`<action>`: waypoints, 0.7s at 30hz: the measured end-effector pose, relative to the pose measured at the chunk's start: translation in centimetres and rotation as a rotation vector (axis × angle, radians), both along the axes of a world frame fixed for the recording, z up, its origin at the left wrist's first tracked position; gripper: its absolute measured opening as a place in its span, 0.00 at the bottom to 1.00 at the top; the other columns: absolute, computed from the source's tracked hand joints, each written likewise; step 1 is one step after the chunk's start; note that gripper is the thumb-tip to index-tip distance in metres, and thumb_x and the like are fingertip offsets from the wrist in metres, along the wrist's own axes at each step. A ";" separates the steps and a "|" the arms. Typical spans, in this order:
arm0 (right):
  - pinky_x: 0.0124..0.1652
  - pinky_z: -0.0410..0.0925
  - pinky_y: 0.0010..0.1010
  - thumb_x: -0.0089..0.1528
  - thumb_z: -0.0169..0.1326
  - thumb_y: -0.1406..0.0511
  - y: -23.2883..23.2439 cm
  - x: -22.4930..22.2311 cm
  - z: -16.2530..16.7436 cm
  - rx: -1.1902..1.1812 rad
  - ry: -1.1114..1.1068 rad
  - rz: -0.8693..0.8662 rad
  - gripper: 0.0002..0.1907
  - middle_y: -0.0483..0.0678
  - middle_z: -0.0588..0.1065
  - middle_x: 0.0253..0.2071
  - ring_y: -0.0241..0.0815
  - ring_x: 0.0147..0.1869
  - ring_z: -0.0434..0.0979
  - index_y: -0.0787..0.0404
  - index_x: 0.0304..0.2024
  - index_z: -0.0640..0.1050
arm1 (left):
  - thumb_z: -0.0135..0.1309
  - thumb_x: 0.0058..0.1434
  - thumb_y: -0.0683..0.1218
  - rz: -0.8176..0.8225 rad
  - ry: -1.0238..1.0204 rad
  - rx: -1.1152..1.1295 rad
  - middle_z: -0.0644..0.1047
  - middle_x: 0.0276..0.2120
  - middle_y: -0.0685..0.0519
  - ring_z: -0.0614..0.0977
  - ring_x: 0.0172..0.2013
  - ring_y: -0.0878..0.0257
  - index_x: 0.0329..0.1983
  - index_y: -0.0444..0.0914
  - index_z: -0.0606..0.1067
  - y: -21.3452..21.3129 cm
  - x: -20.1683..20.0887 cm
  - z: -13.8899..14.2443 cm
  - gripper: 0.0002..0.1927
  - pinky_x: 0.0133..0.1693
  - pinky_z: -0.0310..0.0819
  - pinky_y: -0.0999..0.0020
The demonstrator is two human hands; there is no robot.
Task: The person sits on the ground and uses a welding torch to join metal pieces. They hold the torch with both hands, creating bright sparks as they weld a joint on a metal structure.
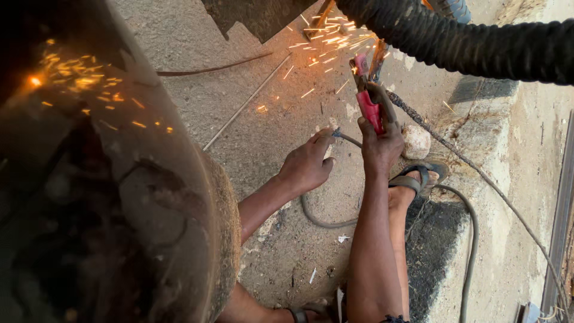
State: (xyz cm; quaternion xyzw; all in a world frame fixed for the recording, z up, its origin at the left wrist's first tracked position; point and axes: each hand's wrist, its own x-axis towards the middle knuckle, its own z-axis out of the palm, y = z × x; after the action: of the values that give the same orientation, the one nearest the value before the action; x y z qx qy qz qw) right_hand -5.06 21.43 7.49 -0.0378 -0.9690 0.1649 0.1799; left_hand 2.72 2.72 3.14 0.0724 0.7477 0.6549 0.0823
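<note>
We found our right hand point(378, 139) gripping the red electrode holder point(369, 107), sparks point(326, 36) flying at the far metal piece point(257, 18). Our left hand point(308, 164) pinched a cable point(353, 141). Welding appeared underway, unfinished.

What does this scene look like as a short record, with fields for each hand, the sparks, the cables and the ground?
right hand: right hand grips a red electrode holder, raised toward the sparks
left hand: left hand rests low on the ground, fingers near a grey cable
sparks: sparks fly at the holder's tip, below a black ribbed hose
foot: a sandal beside a pale stone
ground: rough concrete ground with a thin rod lying on it
</note>
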 end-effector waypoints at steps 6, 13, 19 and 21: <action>0.46 0.72 0.40 0.58 0.69 0.58 -1.0 0.9 0.3 -0.025 0.075 0.135 0.25 0.52 0.81 0.46 0.48 0.47 0.81 0.58 0.56 0.81 | 0.54 0.62 0.46 0.019 0.094 -0.028 0.61 0.71 0.40 0.69 0.66 0.45 0.63 0.32 0.66 0.1 0.0 -0.3 0.28 0.62 0.65 0.52; 0.41 0.72 0.39 0.57 0.70 0.55 -0.8 0.8 -0.2 0.042 -0.041 -0.023 0.22 0.46 0.80 0.41 0.43 0.41 0.79 0.53 0.52 0.84 | 0.52 0.65 0.47 -0.079 0.017 -0.080 0.55 0.73 0.41 0.67 0.68 0.47 0.68 0.31 0.61 0.3 -0.3 -0.1 0.30 0.65 0.63 0.52; 0.41 0.73 0.37 0.57 0.70 0.55 -0.1 0.0 -0.7 0.027 -0.037 -0.052 0.17 0.46 0.80 0.42 0.41 0.42 0.79 0.54 0.45 0.85 | 0.51 0.65 0.47 -0.085 -0.012 -0.071 0.55 0.74 0.41 0.68 0.67 0.47 0.68 0.32 0.61 0.2 -0.2 0.0 0.30 0.65 0.64 0.53; 0.41 0.73 0.38 0.57 0.71 0.55 0.1 0.1 -0.7 0.017 0.006 0.002 0.19 0.47 0.80 0.41 0.42 0.42 0.79 0.55 0.46 0.85 | 0.52 0.65 0.46 -0.082 -0.008 -0.073 0.55 0.73 0.41 0.68 0.67 0.47 0.68 0.31 0.61 0.2 -0.2 0.0 0.30 0.65 0.64 0.53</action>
State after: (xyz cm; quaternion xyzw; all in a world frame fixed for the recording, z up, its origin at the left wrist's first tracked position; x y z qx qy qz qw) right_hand -4.98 21.49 6.76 -0.0350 -0.9699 0.1568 0.1829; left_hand 2.53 2.96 3.09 0.0976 0.7671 0.6236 0.1146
